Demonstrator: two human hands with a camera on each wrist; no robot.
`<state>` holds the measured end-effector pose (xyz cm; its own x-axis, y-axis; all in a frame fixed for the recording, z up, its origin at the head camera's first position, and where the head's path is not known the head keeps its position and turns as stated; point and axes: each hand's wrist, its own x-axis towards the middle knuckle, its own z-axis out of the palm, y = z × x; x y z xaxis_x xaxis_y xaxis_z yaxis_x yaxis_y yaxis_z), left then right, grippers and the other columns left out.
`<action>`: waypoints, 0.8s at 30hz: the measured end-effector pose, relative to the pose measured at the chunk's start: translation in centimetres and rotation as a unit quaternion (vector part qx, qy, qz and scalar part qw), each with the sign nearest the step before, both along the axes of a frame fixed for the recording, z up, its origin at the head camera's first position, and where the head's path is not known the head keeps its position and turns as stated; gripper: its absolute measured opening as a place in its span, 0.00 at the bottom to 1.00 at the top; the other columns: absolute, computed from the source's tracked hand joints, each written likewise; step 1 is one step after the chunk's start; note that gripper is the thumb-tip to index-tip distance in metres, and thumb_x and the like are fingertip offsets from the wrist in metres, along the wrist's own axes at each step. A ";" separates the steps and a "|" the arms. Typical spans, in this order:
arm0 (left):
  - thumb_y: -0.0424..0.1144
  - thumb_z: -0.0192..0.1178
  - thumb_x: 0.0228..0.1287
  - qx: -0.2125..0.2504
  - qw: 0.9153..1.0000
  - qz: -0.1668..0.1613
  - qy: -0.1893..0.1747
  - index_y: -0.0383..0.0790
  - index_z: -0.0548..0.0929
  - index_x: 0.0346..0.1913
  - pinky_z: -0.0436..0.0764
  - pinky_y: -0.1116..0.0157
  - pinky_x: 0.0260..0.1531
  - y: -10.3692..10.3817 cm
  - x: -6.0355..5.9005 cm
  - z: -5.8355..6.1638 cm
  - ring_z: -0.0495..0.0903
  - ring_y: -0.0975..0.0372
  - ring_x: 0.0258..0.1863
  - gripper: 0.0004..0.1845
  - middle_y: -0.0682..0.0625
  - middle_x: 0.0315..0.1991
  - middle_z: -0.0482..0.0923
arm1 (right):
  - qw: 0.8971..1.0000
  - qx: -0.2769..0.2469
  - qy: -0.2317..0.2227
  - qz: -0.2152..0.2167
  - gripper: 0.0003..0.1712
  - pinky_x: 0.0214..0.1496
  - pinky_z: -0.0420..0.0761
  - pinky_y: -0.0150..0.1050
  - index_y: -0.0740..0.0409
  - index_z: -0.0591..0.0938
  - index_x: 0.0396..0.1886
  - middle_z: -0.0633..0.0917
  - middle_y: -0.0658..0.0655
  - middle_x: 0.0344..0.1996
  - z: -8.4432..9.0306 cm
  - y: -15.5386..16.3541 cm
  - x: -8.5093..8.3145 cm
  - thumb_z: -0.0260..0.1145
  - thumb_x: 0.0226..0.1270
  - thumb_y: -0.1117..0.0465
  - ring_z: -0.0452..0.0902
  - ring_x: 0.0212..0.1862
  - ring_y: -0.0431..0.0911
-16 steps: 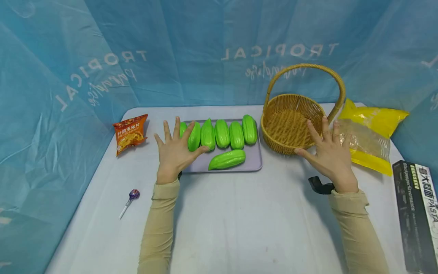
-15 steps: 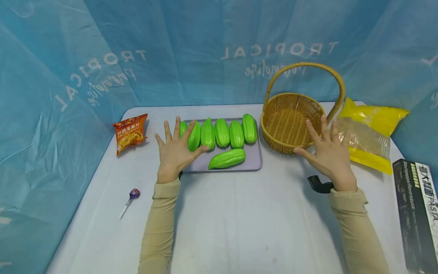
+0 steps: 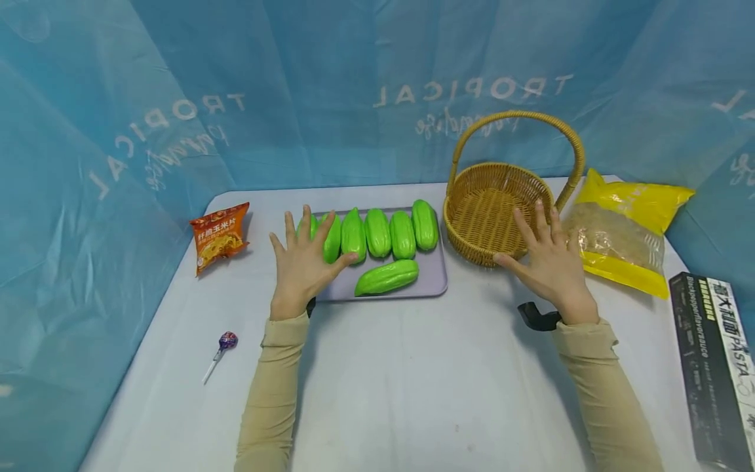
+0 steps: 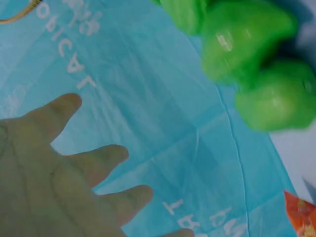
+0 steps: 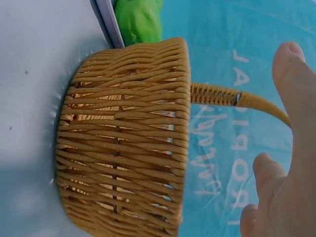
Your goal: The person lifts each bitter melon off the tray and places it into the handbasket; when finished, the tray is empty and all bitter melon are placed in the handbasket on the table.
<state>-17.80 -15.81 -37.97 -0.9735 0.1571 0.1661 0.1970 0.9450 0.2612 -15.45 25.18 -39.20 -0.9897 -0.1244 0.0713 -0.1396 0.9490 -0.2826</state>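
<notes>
I hold both my hands empty over the table (image 3: 425, 380), every finger I can see stretched out and spread wide, thumbs pointing inward. My left hand (image 3: 302, 272) hides part of the left end of the tray (image 3: 435, 270). From the left wrist I see my fingers well apart from the gourds (image 3: 378, 233), with a clear gap between. Six of them stand side by side along the tray's far half, the leftmost partly behind my fingers; a seventh gourd (image 3: 387, 278) lies across in front, to the right of my left thumb.

My right hand (image 3: 551, 272) is as widely fanned, its thumb and fingers crossing the near right rim of the basket (image 3: 486, 216) in the head view. The right wrist view shows the basket's wall apart from my fingers; its handle (image 5: 217, 94) passes out of sight behind one of them, so I cannot tell whether they touch. The yellow bag (image 3: 625, 229) lies just right of that hand.
</notes>
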 end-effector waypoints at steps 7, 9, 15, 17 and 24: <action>0.82 0.32 0.53 0.020 0.998 -0.063 -0.007 0.49 0.59 0.76 0.49 0.33 0.69 1.5 0.5 -0.4 0.46 0.37 0.75 0.54 0.37 0.76 0.53 | 1.000 -0.016 -0.012 -0.002 0.53 0.71 0.36 0.73 0.44 0.31 0.78 0.28 0.61 0.76 -0.8 -0.5 -1.1 0.40 0.67 0.25 0.27 0.77 0.65; 0.73 0.45 0.62 0.026 0.996 -0.088 -0.009 0.46 0.62 0.74 0.53 0.37 0.70 2.0 0.4 -0.2 0.52 0.39 0.74 0.45 0.37 0.73 0.58 | 0.999 -0.025 -0.018 -0.012 0.53 0.71 0.37 0.73 0.46 0.31 0.78 0.28 0.63 0.76 -0.9 -0.4 -1.1 0.40 0.67 0.25 0.28 0.76 0.67; 0.52 0.59 0.68 0.044 0.989 -0.132 -0.052 0.40 0.66 0.71 0.62 0.45 0.70 3.0 0.3 -0.1 0.62 0.43 0.71 0.34 0.38 0.71 0.64 | 0.997 -0.048 -0.050 -0.039 0.57 0.67 0.44 0.76 0.56 0.31 0.77 0.30 0.67 0.76 -1.5 0.4 -0.9 0.41 0.68 0.26 0.34 0.74 0.74; 0.52 0.58 0.68 0.049 0.987 -0.137 -0.064 0.41 0.66 0.71 0.64 0.46 0.69 3.3 0.3 -0.2 0.63 0.45 0.71 0.33 0.39 0.70 0.64 | 0.996 -0.050 -0.058 -0.043 0.58 0.66 0.45 0.76 0.60 0.31 0.77 0.30 0.68 0.75 -1.8 0.7 -0.9 0.41 0.68 0.26 0.36 0.73 0.75; 0.51 0.59 0.68 0.058 0.984 -0.150 -0.075 0.43 0.68 0.71 0.68 0.49 0.67 4.2 0.4 -1.1 0.68 0.46 0.68 0.32 0.40 0.69 0.68 | 0.996 -0.064 -0.051 -0.044 0.57 0.66 0.47 0.76 0.65 0.34 0.77 0.32 0.69 0.76 -3.0 1.1 -0.9 0.39 0.70 0.27 0.38 0.73 0.76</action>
<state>-17.40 -11.64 -39.04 -0.9008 0.4304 0.0570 0.4140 0.8121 0.4111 -16.36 26.32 -42.15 -0.9992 -0.0341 -0.0195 -0.0231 0.9115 -0.4107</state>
